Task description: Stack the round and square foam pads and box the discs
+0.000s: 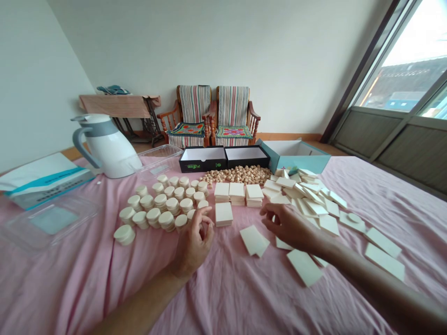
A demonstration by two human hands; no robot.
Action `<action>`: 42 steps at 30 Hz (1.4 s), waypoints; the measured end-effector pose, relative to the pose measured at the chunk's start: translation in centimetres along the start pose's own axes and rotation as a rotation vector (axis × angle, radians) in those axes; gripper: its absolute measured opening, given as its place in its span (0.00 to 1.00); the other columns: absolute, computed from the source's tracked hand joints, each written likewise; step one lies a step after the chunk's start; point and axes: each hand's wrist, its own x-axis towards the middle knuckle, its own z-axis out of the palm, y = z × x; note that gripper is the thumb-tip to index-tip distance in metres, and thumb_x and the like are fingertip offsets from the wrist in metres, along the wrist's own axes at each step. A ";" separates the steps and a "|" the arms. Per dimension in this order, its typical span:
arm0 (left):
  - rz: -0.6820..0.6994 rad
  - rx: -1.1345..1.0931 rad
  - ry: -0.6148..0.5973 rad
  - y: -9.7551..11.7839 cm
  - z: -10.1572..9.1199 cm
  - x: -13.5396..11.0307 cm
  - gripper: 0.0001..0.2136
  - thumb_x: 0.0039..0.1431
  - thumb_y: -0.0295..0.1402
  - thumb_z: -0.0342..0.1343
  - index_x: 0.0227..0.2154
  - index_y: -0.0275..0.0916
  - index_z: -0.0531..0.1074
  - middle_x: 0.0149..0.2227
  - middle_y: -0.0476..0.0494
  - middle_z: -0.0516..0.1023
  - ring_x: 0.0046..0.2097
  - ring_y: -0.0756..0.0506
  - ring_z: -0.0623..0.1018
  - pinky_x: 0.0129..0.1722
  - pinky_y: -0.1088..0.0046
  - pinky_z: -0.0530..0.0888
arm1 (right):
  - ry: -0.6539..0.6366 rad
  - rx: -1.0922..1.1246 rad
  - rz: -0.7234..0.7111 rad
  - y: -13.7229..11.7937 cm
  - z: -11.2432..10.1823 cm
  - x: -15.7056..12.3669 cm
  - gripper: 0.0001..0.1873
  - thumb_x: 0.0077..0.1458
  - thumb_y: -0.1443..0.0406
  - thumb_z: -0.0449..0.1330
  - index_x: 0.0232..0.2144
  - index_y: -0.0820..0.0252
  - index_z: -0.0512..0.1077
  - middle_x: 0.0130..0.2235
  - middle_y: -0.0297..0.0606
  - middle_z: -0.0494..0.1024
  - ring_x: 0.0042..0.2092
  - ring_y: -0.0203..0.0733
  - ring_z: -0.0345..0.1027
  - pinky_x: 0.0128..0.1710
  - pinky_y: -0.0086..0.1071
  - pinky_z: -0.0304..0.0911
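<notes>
- Far left, a white jug (104,144) stands on the pink cloth (226,288)
- Stacks of round discs (160,204) fill the left middle
- The left hand (193,239) rests near the discs, fingers curled toward the thumb; whether they pinch anything cannot be told
- A single stack of square tiles (223,214) sits just beside its fingertips
- Two overlapping tiles (254,240) lie between the hands
- The right hand (289,226) lies palm down, fingers open and spread, at the near edge of the scattered tiles (314,204)
- A teal box (296,156) stands far right
</notes>
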 end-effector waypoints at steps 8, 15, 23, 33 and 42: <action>0.010 0.003 0.001 -0.2 0.0 0.0 0.16 0.59 0.29 0.49 0.50 0.40 0.62 0.32 0.50 0.75 0.24 0.53 0.72 0.28 0.76 0.70 | -0.334 -0.103 -0.464 -0.2 0.4 -1.0 0.38 0.42 0.73 0.59 0.59 0.62 0.61 0.58 0.47 0.67 0.59 0.49 0.57 0.60 0.43 0.50; 0.010 0.018 0.002 -0.4 0.1 -0.1 0.16 0.59 0.29 0.49 0.50 0.41 0.62 0.32 0.50 0.75 0.24 0.53 0.72 0.29 0.76 0.69 | -0.372 -0.202 -0.339 -0.3 1.8 -0.6 0.35 0.43 0.70 0.60 0.56 0.66 0.63 0.56 0.54 0.66 0.56 0.54 0.58 0.55 0.46 0.55; 0.010 0.012 0.001 -0.3 0.0 0.0 0.16 0.59 0.29 0.50 0.50 0.41 0.62 0.32 0.51 0.75 0.23 0.53 0.71 0.29 0.76 0.69 | -0.238 -0.174 -0.334 -1.3 3.0 -0.6 0.32 0.48 0.55 0.62 0.53 0.66 0.66 0.52 0.52 0.68 0.54 0.56 0.58 0.54 0.50 0.54; 0.017 0.011 0.008 -0.2 -0.1 0.0 0.15 0.59 0.29 0.49 0.50 0.40 0.63 0.31 0.51 0.75 0.23 0.53 0.72 0.28 0.76 0.69 | -0.328 -0.022 -0.444 -0.3 0.6 0.2 0.33 0.42 0.71 0.64 0.53 0.61 0.66 0.51 0.44 0.69 0.54 0.47 0.59 0.56 0.42 0.52; 0.011 0.007 0.001 -0.3 0.0 0.0 0.16 0.59 0.29 0.49 0.50 0.41 0.62 0.32 0.51 0.75 0.23 0.53 0.71 0.28 0.76 0.69 | -0.349 -0.039 -0.404 0.8 1.0 -0.3 0.34 0.42 0.72 0.59 0.55 0.60 0.63 0.52 0.45 0.69 0.55 0.49 0.58 0.57 0.45 0.51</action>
